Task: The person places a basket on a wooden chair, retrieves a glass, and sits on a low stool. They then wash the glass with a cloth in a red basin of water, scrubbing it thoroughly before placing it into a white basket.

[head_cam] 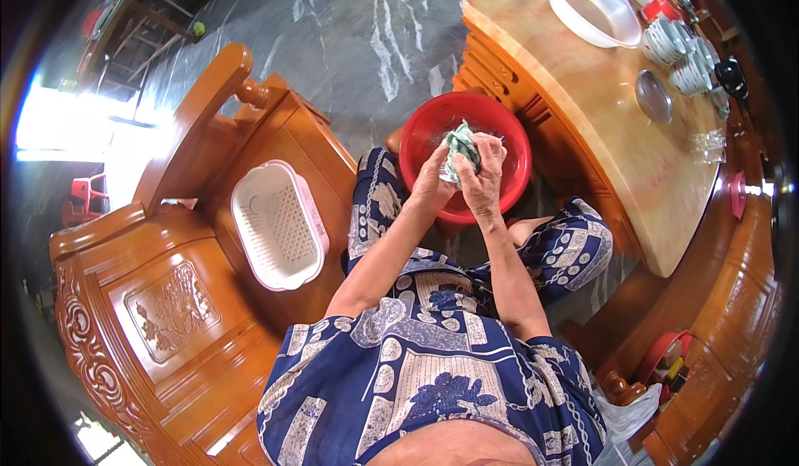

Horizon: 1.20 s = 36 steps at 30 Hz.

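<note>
A red plastic basin [513,172] stands between the person's knees. Over it, both hands hold a bunched green and white cloth [460,144]. My left hand [432,179] grips the cloth and what looks like a clear glass or dish from the left. My right hand [484,176] has its fingers and thumb around the cloth on the right. The lower inside of the basin is partly hidden by the hands.
A white plastic draining basket [281,229] sits on the carved wooden chair at left. On the marble-topped table [599,98] at right are a large translucent basin [583,10], stacked patterned bowls [665,41] and a round metal lid [653,96]. A wooden seat is at lower right.
</note>
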Motion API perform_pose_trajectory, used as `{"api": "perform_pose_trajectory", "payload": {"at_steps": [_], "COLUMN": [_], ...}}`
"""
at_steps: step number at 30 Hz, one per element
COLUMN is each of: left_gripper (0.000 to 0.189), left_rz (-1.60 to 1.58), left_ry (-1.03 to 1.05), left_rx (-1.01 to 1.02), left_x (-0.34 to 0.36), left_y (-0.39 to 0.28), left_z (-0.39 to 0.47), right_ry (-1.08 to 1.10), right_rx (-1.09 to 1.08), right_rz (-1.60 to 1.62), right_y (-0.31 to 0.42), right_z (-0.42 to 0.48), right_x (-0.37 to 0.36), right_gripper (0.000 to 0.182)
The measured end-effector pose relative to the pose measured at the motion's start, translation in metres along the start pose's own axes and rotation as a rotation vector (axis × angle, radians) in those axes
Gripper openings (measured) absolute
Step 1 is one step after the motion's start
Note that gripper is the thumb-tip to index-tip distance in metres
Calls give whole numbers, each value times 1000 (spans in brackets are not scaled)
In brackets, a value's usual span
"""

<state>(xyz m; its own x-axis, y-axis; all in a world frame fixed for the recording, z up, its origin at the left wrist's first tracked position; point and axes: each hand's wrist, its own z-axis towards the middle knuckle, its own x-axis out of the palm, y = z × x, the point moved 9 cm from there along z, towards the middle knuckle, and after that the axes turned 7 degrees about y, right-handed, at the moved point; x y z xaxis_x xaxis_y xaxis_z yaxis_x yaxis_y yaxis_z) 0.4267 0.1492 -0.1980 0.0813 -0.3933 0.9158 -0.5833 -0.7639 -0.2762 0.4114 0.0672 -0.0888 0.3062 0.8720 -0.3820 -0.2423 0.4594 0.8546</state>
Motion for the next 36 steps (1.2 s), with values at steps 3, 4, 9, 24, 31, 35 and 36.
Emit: {"api": "perform_pose_trajectory", "payload": {"at_steps": [3, 4, 9, 24, 31, 35, 36], "left_gripper": [38, 37, 47, 28, 36, 17, 13], "left_rz": [44, 78, 269, 1989, 2228, 2133, 2264], "left_ry": [-20, -82, -109, -705, -1262, -1003, -935], "left_rx": [3, -38, -145, 823, 226, 354, 349], "left_x": [-15, -21, -23, -14, -192, -296, -272], "left_y": [2, 5, 15, -180, -241, -271, -255], "left_z": [0, -4, -14, -111, -154, -147, -130], "right_ry": [17, 79, 19, -314, -504, -377, -420], "right_rx": [-44, 57, 275, 495, 774, 778, 781], "right_rz": [-157, 109, 330, 566, 894, 932, 928], "right_y": [3, -11, -51, -109, -171, -153, -160], "right_z": [-1, -1, -8, -23, -71, -61, -64], "right_x": [11, 16, 15, -12, -5, 20, 14], "right_gripper": [36, 37, 30, 19, 21, 21, 20]}}
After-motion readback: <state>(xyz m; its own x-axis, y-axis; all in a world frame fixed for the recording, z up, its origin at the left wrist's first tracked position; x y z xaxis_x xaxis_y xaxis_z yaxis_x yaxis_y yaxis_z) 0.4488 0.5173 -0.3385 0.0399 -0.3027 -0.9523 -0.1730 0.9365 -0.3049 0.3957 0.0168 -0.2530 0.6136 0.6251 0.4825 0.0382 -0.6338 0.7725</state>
